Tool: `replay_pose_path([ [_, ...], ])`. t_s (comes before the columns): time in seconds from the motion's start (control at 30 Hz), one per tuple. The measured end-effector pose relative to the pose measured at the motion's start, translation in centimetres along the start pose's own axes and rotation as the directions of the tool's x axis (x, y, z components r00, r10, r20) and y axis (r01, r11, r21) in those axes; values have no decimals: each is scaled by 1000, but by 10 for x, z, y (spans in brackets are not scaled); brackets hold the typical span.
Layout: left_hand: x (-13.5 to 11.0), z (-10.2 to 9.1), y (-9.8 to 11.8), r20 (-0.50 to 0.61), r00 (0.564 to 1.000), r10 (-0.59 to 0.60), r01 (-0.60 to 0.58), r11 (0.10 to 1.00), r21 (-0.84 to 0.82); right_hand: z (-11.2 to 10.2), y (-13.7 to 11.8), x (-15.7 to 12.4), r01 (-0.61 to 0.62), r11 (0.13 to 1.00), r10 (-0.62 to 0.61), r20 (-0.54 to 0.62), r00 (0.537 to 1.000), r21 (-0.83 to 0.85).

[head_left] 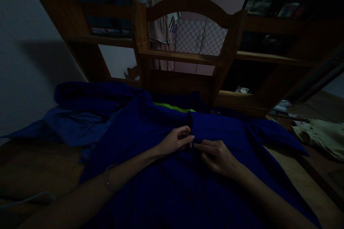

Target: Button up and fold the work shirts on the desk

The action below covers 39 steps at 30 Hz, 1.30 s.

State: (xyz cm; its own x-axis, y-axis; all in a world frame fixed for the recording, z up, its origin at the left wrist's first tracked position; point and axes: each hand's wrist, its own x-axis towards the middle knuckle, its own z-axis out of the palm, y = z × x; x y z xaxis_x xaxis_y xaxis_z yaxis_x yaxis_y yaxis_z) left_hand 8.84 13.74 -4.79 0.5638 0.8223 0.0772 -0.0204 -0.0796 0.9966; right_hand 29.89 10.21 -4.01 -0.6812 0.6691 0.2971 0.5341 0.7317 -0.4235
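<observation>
A dark blue garment (166, 186) with a yellow-green strip (172, 107) near its collar lies spread on a wooden surface in dim light. My left hand (176, 141) is curled, with its fingertips pinched on the fabric along the garment's front opening. My right hand (217, 155) rests just to the right, fingers bent and pinching the same opening. The two hands almost touch. A thin bracelet (107, 179) circles my left wrist.
More blue cloth (80, 114) is bunched at the left. A wooden headboard with shelves (188, 57) stands behind. A pale crumpled garment (319, 136) lies at the right on the wood. A white cable (27, 200) runs at the lower left.
</observation>
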Motion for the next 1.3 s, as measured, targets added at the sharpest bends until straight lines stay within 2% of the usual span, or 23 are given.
replay_pose_path([
  [0.17, -2, -1, 2, 13, 1000, 2, -3, 1000, 16, 5, -2, 2, -44, 997, 45, -13, 999, 66],
  [0.23, 0, -4, 2, 23, 1000, -12, 12, 1000, 3, 5, -3, 3, -63, 985, 78, -85, 993, 160],
  [0.3, 1, -10, 2, -9, 999, -33, 33, 999, 27, 4, -3, 4, -110, 958, 163, -188, 969, 264],
  [0.4, 2, -19, 1, -39, 997, -62, 67, 991, 116, 2, -2, 5, -224, 888, 359, -303, 883, 401],
  [0.53, -1, -27, 2, 100, 989, -110, 80, 960, 268, -4, 4, 3, -315, 775, 553, -347, 758, 549],
  [0.6, -3, -29, 2, 132, 985, -114, 69, 951, 300, -10, 9, 1, -302, 748, 593, -389, 705, 591],
  [0.67, -5, -30, 2, 178, 976, -124, 77, 965, 249, -19, 15, 0, -253, 709, 625, -421, 657, 658],
  [0.73, -5, -30, 1, 239, 961, -136, 94, 979, 182, -28, 21, 1, -179, 616, 665, -385, 640, 767],
  [0.83, -5, -30, 0, 258, 959, -115, 63, 978, 201, -35, 28, 4, -135, 472, 681, -264, 683, 871],
  [0.9, -4, -28, -2, 220, 973, -75, 8, 956, 294, -34, 29, 7, -169, 476, 646, -213, 733, 863],
  [1.03, -4, -20, -7, 131, 991, 13, -74, 881, 468, -16, 21, 12, -215, 646, 459, -148, 876, 732],
  [1.1, -5, -17, -8, 105, 993, 52, -98, 856, 507, -6, 14, 13, -218, 733, 366, -103, 925, 645],
  [1.2, -7, -14, -7, 81, 994, 74, -106, 831, 546, 4, 7, 13, -200, 815, 281, -69, 957, 544],
  [1.3, -8, -15, -6, 59, 998, 22, -49, 851, 524, 7, 5, 11, -183, 861, 240, -63, 969, 474],
])
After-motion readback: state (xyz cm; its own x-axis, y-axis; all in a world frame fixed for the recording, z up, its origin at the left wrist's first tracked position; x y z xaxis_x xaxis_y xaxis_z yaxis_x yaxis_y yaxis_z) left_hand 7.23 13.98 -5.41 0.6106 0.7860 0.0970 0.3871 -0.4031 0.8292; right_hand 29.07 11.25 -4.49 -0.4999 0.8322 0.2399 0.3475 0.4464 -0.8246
